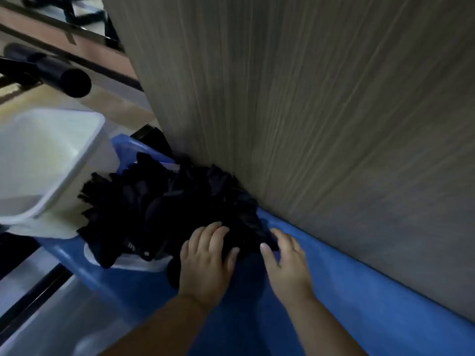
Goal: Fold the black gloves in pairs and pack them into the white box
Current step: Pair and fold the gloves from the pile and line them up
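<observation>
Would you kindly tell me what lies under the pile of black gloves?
A white flat piece pokes out beneath the pile of black gloves, on the blue cover; the rest is hidden.

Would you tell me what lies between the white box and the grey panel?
The pile of black gloves lies between the white box and the grey panel, on the blue cover, as the head view shows.

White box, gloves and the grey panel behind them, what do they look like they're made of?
White box: probably plastic, smooth and faintly glossy, with a rounded moulded rim.
Gloves: soft black fabric, possibly knit; they lie in a limp, matte, crumpled heap.
Panel: looks like grey wood-grain laminate, with fine streaks; the blur leaves it open.
</observation>
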{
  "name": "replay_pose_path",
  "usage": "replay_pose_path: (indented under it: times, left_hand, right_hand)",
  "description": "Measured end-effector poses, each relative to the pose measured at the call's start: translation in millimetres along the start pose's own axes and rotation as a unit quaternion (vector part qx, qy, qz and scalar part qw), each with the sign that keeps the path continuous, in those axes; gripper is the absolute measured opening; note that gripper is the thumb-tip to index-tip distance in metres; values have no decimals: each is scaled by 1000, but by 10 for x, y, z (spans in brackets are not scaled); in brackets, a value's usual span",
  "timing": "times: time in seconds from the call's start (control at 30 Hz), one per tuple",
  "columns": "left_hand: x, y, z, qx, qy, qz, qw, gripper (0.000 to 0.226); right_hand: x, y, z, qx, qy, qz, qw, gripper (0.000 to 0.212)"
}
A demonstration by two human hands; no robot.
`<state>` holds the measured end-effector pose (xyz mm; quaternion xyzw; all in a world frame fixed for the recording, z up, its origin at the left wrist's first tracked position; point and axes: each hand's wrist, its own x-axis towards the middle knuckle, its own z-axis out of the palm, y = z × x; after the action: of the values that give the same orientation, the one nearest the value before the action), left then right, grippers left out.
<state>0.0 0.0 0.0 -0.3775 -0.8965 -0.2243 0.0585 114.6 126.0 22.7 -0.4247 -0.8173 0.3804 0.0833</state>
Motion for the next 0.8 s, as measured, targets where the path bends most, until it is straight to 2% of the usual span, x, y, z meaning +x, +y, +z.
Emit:
replay_pose_path:
  times: [0.07, 0.17, 0.23, 0.3, 0.37, 0.6, 0.7, 0.8]
  left_hand:
    - [30, -9, 113, -18, 17, -12, 1000, 48]
    - [57, -92, 369, 17, 53, 6, 998, 44]
    - [73, -121, 464, 27, 73, 17, 997, 42]
    - [107, -138, 524, 20, 90, 20, 996, 40]
    - [130, -128, 537, -9, 102, 15, 995, 40]
    - [114, -162, 519, -55, 128, 28, 990, 40]
    - [42, -158, 463, -46, 134, 59, 988, 38]
    - [-18, -154, 426, -52, 133, 70, 987, 37]
  right_hand:
    - [133, 113, 147, -18, 13, -28, 999, 57]
    - [328, 233, 342, -85, 42, -67, 993, 76]
    - [391, 279, 441, -102, 83, -84, 988, 76]
    - [425, 313, 482, -113, 120, -113, 980, 66]
    - [431, 347, 483, -80, 141, -127, 978, 48]
    - [411, 376, 520, 89, 138, -143, 976, 3]
    - [299, 386, 487, 137, 118, -132, 975, 5]
    - [223, 358, 469, 124, 106, -127, 978, 8]
